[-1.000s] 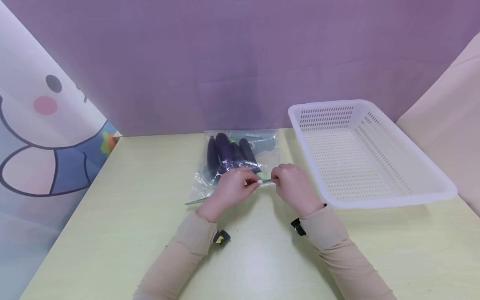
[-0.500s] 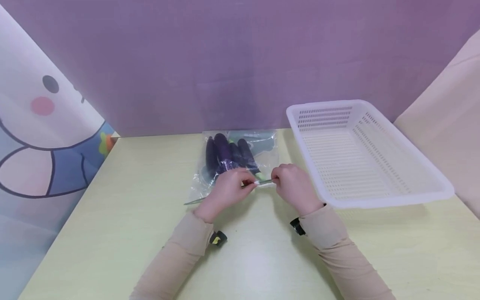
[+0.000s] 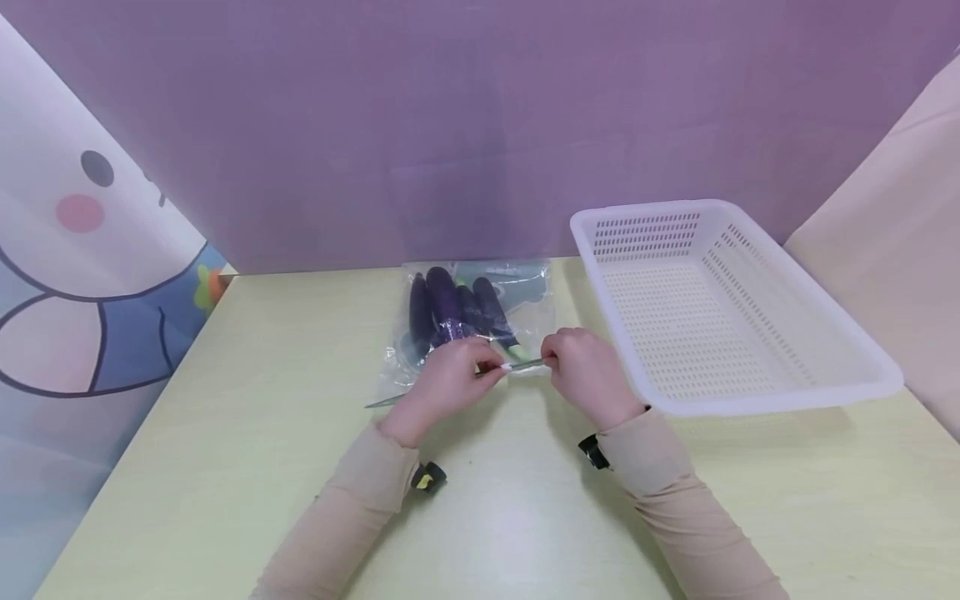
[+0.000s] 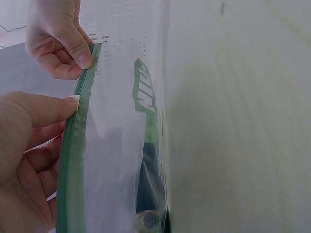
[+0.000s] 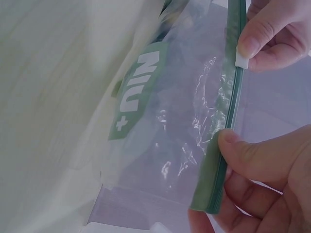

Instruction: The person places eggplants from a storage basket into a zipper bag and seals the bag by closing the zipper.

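A clear zip bag [image 3: 531, 321] with a green zipper strip [image 5: 235, 92] lies towards the back of the table, with several dark purple eggplants [image 3: 444, 300] inside. My left hand [image 3: 453, 375] pinches the small white zipper slider [image 5: 241, 59] between thumb and fingers. Near the strip's right end, my right hand [image 3: 588, 373] grips the green edge between thumb and curled fingers. In the left wrist view, a printed green label [image 4: 144, 87] shows on the bag beside the strip. My left hand covers part of the strip in the head view.
A white slotted plastic basket [image 3: 678, 333] stands right of the bag, close to my right hand. Behind the pale table [image 3: 247, 433] rises a purple cloth backdrop [image 3: 480, 125]. A cartoon-printed cloth [image 3: 52, 300] hangs at the left.
My left hand has slid a little to the left along the strip with the white slider. The right hand stays almost in place, and more green strip shows between the hands.
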Tool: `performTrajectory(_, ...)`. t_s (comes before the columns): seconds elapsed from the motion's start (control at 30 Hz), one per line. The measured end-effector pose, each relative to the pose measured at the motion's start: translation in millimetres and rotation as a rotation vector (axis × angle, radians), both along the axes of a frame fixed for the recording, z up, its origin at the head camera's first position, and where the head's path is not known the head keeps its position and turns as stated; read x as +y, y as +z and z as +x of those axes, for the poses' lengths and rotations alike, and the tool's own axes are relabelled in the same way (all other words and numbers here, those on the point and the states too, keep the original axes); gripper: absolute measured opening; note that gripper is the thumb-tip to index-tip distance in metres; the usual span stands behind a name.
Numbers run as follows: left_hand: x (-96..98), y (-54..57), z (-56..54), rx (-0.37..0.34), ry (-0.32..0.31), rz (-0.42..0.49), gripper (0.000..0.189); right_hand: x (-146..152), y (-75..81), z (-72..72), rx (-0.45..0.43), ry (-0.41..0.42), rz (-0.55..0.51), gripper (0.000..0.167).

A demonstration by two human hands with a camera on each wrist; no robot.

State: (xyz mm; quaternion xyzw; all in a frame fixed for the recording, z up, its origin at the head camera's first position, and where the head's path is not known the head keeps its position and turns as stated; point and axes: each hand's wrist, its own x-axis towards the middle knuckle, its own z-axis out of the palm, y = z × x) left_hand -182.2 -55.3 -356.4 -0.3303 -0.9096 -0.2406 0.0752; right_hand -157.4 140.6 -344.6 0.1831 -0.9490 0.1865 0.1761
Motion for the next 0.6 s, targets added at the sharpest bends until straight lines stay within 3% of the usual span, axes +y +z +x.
performTrajectory(0.6, -12.5, -2.2, 3.5, 0.006, -0.010, -0.001, 0.009, 0.0, 1.2, 0.1, -0.024, 0.010, -0.005, 0.022)
